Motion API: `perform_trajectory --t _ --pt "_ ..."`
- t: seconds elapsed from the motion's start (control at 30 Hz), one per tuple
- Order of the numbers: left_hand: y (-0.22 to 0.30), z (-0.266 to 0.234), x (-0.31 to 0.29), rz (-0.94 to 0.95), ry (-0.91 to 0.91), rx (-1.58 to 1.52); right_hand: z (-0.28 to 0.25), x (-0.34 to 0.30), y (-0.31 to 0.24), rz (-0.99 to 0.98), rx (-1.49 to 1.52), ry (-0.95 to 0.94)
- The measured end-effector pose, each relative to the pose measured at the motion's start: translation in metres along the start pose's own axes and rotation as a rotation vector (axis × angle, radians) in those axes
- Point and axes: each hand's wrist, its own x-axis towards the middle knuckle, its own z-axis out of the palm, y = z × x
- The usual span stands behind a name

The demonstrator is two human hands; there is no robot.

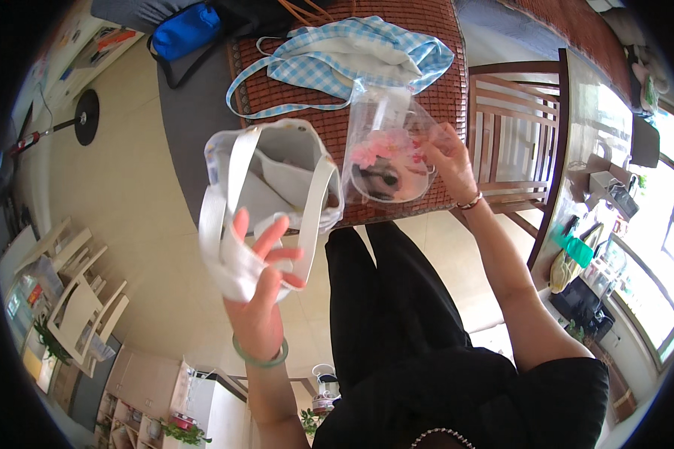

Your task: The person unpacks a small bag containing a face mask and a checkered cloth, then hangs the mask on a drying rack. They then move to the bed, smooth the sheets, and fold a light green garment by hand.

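Left hand [259, 305]: fingers spread wide against white bag [283, 178] | right hand [451, 161]: pinching clear flowery pouch [386, 153] | white bag: top open | pouch: outside it | blue checked bag [307, 67]: lying on brown mat [448, 99]

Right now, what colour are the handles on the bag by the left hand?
White: the handles of the bag show best in the head view.
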Motion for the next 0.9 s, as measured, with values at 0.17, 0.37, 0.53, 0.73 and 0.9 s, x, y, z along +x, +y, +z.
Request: perform_trajectory --t 0.17,0.37,0.53,0.73,0.9 --pt "-0.021 -0.006 0.021 0.018 -0.164 -0.116 0.026 -0.009 -0.086 -0.169 0.081 -0.161" --pt "-0.026 0.003 0.008 -0.143 -0.406 -0.323 0.087 -0.034 -0.145 -0.11 0.1 -0.25" --pt "-0.039 -0.015 -0.006 -0.185 -0.523 -0.507 0.112 -0.04 -0.13 -0.431 -0.223 -0.232" --pt "-0.03 -0.012 -0.015 -0.234 -0.234 -0.341 0.104 -0.04 -0.115 -0.147 0.027 -0.426" --pt "-0.029 -0.011 -0.023 -0.07 -0.251 -0.277 0.076 -0.047 -0.106 0.357 0.177 -0.619"
